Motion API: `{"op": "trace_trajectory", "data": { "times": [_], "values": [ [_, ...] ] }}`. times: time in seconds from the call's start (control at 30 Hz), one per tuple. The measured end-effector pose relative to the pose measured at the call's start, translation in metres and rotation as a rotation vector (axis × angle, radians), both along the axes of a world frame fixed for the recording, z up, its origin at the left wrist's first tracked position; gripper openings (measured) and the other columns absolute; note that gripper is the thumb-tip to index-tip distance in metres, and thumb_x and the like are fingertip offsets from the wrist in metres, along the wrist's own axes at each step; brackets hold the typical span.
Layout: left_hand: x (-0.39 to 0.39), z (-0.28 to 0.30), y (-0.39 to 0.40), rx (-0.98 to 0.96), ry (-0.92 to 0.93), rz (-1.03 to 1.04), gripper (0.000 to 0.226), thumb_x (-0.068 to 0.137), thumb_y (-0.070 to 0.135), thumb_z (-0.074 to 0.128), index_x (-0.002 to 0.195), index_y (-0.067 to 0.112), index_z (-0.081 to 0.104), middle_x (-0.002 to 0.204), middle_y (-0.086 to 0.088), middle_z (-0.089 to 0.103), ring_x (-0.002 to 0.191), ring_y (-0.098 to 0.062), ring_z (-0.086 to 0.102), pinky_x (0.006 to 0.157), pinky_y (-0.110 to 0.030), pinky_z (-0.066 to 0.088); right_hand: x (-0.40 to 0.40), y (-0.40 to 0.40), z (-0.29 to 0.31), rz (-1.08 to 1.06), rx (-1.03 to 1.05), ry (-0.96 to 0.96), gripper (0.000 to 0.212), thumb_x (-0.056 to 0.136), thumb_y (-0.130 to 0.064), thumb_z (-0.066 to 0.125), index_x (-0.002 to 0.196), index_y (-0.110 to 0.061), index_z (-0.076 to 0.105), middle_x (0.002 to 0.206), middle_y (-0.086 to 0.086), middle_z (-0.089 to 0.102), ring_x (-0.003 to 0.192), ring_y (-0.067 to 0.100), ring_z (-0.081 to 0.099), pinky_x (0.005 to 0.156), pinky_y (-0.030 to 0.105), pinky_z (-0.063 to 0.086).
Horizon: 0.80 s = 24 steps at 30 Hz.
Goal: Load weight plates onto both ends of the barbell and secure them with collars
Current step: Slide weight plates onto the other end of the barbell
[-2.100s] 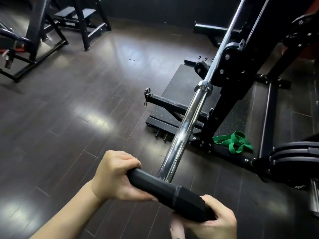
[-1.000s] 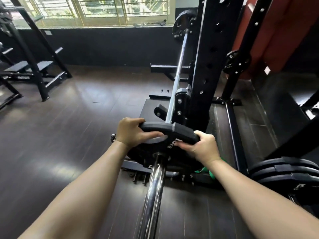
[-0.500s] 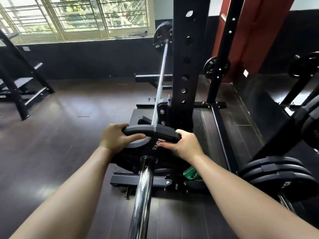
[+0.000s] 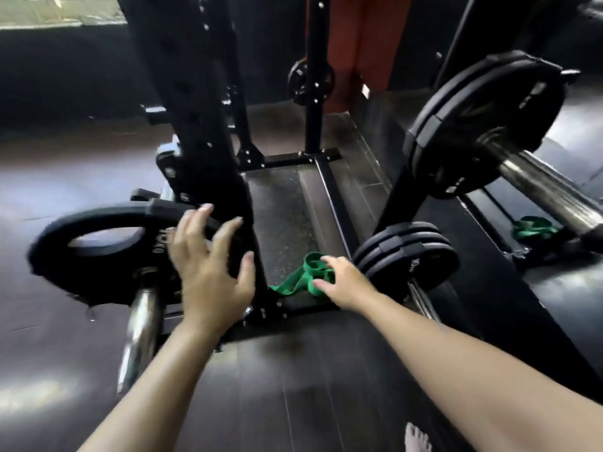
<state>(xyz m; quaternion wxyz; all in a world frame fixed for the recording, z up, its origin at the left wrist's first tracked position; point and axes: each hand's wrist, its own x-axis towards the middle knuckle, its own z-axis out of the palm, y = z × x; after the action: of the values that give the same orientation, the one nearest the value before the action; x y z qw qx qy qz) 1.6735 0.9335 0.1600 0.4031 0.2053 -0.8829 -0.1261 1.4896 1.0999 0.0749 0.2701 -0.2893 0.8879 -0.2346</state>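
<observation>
A black 10 kg weight plate (image 4: 107, 252) sits on the chrome barbell sleeve (image 4: 140, 331) at the lower left, pushed in toward the rack upright (image 4: 202, 132). My left hand (image 4: 212, 272) hovers just off the plate's right side with its fingers spread and holding nothing. My right hand (image 4: 342, 282) is stretched out low to the right, fingers relaxed, in front of a green band (image 4: 303, 278) on the floor. No collar is visible.
Stacked black plates (image 4: 408, 256) hang on a low storage peg at right. A second loaded barbell (image 4: 483, 125) sticks out at upper right. The black rack base (image 4: 332, 197) and a rubber mat lie ahead. Another green band (image 4: 532, 226) lies far right.
Both hands have let go of the plate, which stays on the sleeve. My right hand has swung out to the right and the view has turned right and down.
</observation>
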Motion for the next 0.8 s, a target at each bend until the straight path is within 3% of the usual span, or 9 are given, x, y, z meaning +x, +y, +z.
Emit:
{"op": "trace_trajectory", "data": {
  "times": [0.1,0.23,0.33,0.43,0.53,0.67,0.8],
  "values": [
    [-0.053,-0.033,0.044,0.116,-0.075,-0.197,0.033,0.082,0.022,0.067,0.113,0.01,0.072,0.136,-0.016,0.056,0.131,-0.039,0.046,0.112,-0.057,0.034,-0.051,0.046,-0.013,-0.177,0.016,0.028,0.062,0.094,-0.047,0.064,0.146,-0.018,0.049,0.144,0.015,0.051,0.134,0.033,0.05,0.111,0.039,0.041],
    [-0.128,-0.1,0.089,0.562,-0.201,-0.24,0.029,0.083,0.028,0.066,0.106,0.013,0.074,0.12,-0.006,0.063,0.117,-0.026,0.054,0.105,-0.031,0.04,-0.125,0.104,-0.04,-0.337,0.008,0.08,0.063,0.095,-0.055,0.058,0.142,-0.014,0.052,0.143,0.015,0.051,0.132,0.034,0.051,0.112,0.043,0.04],
    [-0.187,-0.153,0.12,0.849,-0.249,-0.199,0.02,0.09,0.029,0.071,0.106,0.016,0.074,0.111,-0.001,0.062,0.112,-0.024,0.059,0.103,-0.034,0.044,-0.176,0.142,-0.061,-0.383,0.024,0.151,0.062,0.094,-0.059,0.056,0.137,-0.015,0.054,0.142,0.011,0.05,0.134,0.031,0.047,0.111,0.044,0.039],
    [-0.243,-0.21,0.151,1.015,-0.289,-0.118,0.025,0.093,0.035,0.07,0.11,0.017,0.072,0.108,0.002,0.061,0.109,-0.021,0.063,0.101,-0.035,0.047,-0.222,0.169,-0.083,-0.367,0.061,0.187,0.065,0.092,-0.064,0.056,0.139,-0.019,0.048,0.143,0.004,0.042,0.138,0.025,0.037,0.106,0.045,0.039],
    [-0.283,-0.248,0.177,1.067,-0.288,-0.086,0.038,0.094,0.044,0.066,0.119,0.015,0.068,0.116,-0.001,0.061,0.115,-0.02,0.059,0.104,-0.035,0.045,-0.257,0.177,-0.104,-0.277,0.07,0.17,0.071,0.088,-0.069,0.058,0.139,-0.021,0.047,0.142,0.002,0.04,0.139,0.022,0.033,0.107,0.046,0.039],
    [-0.31,-0.273,0.195,0.963,-0.295,0.026,0.05,0.09,0.06,0.062,0.115,0.017,0.068,0.112,0.001,0.056,0.109,-0.022,0.056,0.101,-0.039,0.045,-0.281,0.182,-0.126,-0.139,0.108,0.229,0.074,0.083,-0.077,0.054,0.133,-0.024,0.054,0.135,-0.003,0.047,0.137,0.02,0.033,0.11,0.042,0.037],
    [-0.313,-0.282,0.205,0.938,-0.21,0.051,0.064,0.075,0.071,0.071,0.112,0.019,0.066,0.11,0.005,0.05,0.107,-0.013,0.051,0.093,-0.026,0.042,-0.282,0.193,-0.136,-0.07,0.061,0.302,0.085,0.072,-0.08,0.061,0.137,-0.025,0.054,0.133,-0.007,0.047,0.133,0.018,0.033,0.111,0.039,0.038]
  ]
}}
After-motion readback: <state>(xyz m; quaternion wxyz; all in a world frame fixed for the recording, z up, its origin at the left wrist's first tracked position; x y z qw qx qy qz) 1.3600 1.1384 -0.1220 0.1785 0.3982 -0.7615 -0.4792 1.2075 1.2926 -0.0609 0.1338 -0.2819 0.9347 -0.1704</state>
